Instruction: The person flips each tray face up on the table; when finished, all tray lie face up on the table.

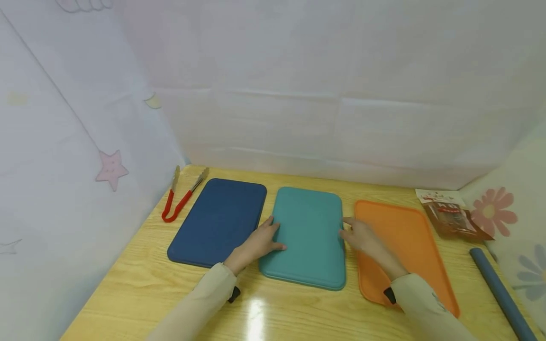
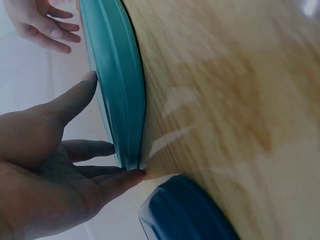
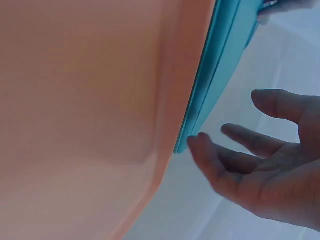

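Note:
A teal rectangular tray (image 1: 308,237) lies flat on the table between a navy blue tray (image 1: 219,220) and an orange tray (image 1: 396,232). My left hand (image 1: 260,239) is at the teal tray's left side, its thumb over the top surface and its fingers along the edge. In the left wrist view, the thumb and fingertips (image 2: 131,176) meet the tray's rim, and the fingers look fairly straight. Beside the right edge of the teal tray, my right hand (image 1: 362,237) reaches across the orange one. Its fingers (image 3: 200,150) are loosely spread near the teal rim; contact is unclear.
Red-handled tongs (image 1: 179,201) lie spread at the back left. A brown packet with a white header (image 1: 452,213) rests at the back right, near a dark blue-grey roll (image 1: 501,291). White patterned cloth (image 1: 273,94) hangs around the wooden table (image 1: 141,284).

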`<state>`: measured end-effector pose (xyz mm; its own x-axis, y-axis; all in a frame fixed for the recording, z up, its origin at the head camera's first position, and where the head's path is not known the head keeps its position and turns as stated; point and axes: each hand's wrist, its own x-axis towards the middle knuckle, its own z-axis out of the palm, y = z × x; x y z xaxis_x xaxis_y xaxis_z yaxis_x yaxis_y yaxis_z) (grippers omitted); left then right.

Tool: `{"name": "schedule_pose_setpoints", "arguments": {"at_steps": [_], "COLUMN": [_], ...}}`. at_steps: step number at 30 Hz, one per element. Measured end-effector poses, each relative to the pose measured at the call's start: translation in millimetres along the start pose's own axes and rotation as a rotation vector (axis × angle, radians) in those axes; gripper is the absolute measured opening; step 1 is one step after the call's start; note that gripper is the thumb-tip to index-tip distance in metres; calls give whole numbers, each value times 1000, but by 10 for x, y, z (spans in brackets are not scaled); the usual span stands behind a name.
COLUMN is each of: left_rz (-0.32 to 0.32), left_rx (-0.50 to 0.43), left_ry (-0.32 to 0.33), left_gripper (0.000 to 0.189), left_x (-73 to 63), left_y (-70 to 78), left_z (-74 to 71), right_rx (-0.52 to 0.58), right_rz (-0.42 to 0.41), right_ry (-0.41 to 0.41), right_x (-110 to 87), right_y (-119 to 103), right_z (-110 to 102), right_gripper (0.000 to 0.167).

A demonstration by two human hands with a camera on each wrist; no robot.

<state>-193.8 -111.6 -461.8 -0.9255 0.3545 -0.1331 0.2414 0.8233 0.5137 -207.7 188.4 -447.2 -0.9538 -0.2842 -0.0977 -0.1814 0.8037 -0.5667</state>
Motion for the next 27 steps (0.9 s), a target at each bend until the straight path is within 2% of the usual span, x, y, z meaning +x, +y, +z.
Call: {"name": "schedule_pose_setpoints", "arguments": {"at_steps": [5,8,11,15,20,27], "left_rz": [-45,-47,-34,-27,-27,-25], "left_rx": [-78,-82,-62,-27,-9,-17], "left_ry": [-44,-42,-19,-12,-6,-6], "left_gripper": [88,91,91,90,88,87], "left_x": [46,68,94,120,130,145], "left_y": [-10,-29,-46,-50,-45,-65], "left_z": [27,27,14,3,-8,10], "right_rx": [-73,-50,76,327,559,869], "right_rz": [24,16,44,158,253,276], "right_ry": [-25,-22,-13,-21,-59,-96], "right_x": [56,74,101,113,103,92], "right_y": [-53,-74,-82,-87,-62,12], "right_z": [166,212,207,139,50,23], "right_gripper": [53,55,56,55,52,51]}}
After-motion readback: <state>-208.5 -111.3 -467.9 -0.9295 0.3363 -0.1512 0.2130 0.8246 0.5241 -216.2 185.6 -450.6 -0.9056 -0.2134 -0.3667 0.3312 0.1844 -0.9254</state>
